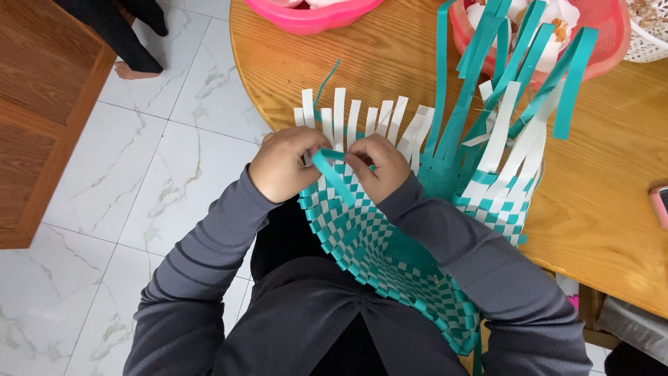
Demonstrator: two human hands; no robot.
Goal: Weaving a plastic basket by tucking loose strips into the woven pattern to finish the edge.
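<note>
Both hands, left hand (282,166) and right hand (377,167), pinch a teal strip (332,175) at the half-woven basket (390,257) rim; loose strips (487,104) above remain unwoven.

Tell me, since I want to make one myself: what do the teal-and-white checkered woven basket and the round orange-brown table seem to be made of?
The teal-and-white checkered woven basket looks like flat plastic strapping: its loose strips stand stiffly, hold sharp folds and have a slight sheen, though stiff coated paper is possible. The round orange-brown table appears to be varnished wood, showing grain lines under a glossy finish.
</note>
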